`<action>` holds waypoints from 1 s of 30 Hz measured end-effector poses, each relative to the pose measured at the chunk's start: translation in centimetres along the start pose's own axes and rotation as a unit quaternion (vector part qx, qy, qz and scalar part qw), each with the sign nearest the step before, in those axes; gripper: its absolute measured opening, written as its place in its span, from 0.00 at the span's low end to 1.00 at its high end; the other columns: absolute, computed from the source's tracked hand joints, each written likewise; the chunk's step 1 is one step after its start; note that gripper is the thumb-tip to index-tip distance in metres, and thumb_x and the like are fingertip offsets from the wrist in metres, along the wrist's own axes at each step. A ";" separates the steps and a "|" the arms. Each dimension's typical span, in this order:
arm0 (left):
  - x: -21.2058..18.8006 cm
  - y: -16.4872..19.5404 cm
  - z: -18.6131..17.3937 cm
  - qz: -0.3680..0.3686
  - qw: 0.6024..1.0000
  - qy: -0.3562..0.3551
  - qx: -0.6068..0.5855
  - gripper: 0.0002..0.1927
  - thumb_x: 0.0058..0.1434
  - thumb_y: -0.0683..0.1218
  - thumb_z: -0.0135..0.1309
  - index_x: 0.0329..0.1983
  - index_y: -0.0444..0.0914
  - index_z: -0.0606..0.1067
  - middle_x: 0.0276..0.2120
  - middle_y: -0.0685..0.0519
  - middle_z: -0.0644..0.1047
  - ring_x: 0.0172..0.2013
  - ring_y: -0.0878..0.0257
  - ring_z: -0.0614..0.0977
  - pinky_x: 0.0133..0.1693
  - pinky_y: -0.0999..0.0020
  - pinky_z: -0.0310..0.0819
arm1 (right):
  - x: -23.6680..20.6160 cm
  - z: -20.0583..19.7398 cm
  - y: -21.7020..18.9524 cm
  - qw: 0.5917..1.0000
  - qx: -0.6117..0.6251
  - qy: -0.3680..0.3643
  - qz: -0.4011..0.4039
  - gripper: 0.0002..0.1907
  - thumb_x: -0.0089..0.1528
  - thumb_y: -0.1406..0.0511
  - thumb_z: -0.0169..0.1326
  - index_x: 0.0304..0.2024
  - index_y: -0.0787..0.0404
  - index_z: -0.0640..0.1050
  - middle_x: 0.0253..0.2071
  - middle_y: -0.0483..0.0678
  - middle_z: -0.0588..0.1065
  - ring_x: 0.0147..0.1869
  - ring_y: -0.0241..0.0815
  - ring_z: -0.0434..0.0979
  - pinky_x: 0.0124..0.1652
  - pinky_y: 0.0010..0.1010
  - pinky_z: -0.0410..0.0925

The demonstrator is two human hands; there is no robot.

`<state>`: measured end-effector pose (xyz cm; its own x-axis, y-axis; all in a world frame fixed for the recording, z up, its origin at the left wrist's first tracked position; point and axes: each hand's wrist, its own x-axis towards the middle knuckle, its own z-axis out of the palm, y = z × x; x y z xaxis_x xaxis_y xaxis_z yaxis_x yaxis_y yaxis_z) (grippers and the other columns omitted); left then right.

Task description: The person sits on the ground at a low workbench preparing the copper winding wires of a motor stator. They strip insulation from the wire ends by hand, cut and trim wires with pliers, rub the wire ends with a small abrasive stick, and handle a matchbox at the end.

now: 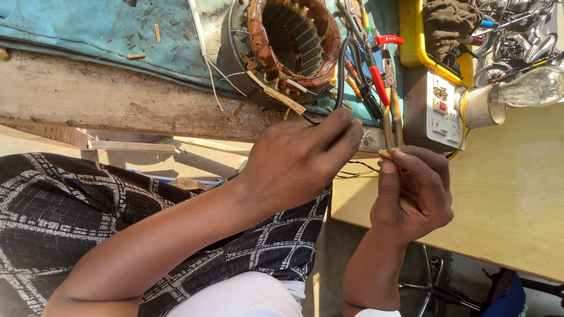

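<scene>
My left hand point(299, 161) is closed around a black cable point(342, 64) that loops up toward a motor stator point(282, 50) with copper windings on the bench. My right hand point(414, 191) pinches a small tan piece point(385, 154) between thumb and fingertips, close beside the left hand's fingers. Thin black wires point(355, 172) run between the two hands. What the left palm covers is hidden.
Pliers and screwdrivers with red handles point(379, 76) lie next to the stator on a blue cloth point(88, 26). A socket box with switches point(437, 108), a clear light bulb point(531, 88) and a wooden tabletop point(517, 194) stand at the right. A worn bench edge point(106, 100) runs left.
</scene>
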<state>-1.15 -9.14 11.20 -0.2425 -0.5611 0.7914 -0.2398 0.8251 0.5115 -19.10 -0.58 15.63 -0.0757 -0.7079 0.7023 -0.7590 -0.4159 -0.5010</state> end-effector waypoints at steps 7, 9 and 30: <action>-0.4 0.0 0.1 0.003 1.000 0.000 -0.014 0.20 0.63 0.43 0.56 0.57 0.32 0.74 0.53 0.50 0.74 0.36 0.59 0.81 0.38 0.62 0.75 | 0.1 -0.2 0.8 1.000 -0.021 -0.015 0.004 0.08 0.71 0.78 0.63 0.50 0.68 0.79 0.49 0.54 0.78 0.41 0.30 0.77 0.31 0.16 0.65; -0.5 -0.1 0.1 0.005 1.000 0.001 -0.012 0.20 0.63 0.43 0.56 0.57 0.32 0.74 0.53 0.50 0.74 0.37 0.59 0.82 0.38 0.61 0.75 | 0.2 -0.2 0.8 0.999 -0.029 -0.017 0.003 0.08 0.71 0.77 0.63 0.51 0.67 0.80 0.49 0.54 0.78 0.41 0.30 0.77 0.31 0.17 0.65; -0.2 0.0 -0.1 0.000 1.000 -0.010 0.009 0.18 0.61 0.44 0.56 0.53 0.33 0.75 0.52 0.49 0.73 0.35 0.59 0.81 0.36 0.61 0.75 | 1.0 -0.5 -0.5 0.993 -0.099 -0.058 -0.030 0.07 0.70 0.76 0.67 0.48 0.66 0.82 0.43 0.52 0.79 0.41 0.33 0.77 0.32 0.20 0.64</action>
<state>-1.02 -9.00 11.05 -0.2609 -0.5623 0.7847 -0.2571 0.8239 0.5050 -19.12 -0.79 16.89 0.0400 -0.7503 0.6599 -0.8729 -0.3477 -0.3423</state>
